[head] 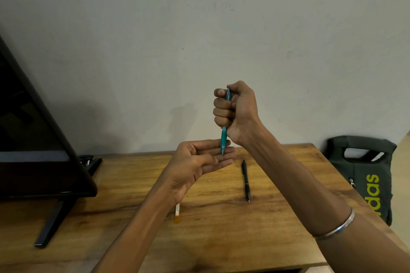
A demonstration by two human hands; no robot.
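My right hand grips a teal pen in a fist, upright above the wooden table. The thumb sits at the pen's top end. The pen's tip points down and touches the fingers of my left hand, which is held palm up with fingers relaxed just below it. A black pen lies on the table to the right of my left hand. An orange and white pen lies on the table, mostly hidden under my left forearm.
A dark monitor on a stand takes up the table's left side. A dark green bag with yellow lettering stands beyond the table's right edge. A plain wall rises behind the table. A metal bangle circles my right forearm.
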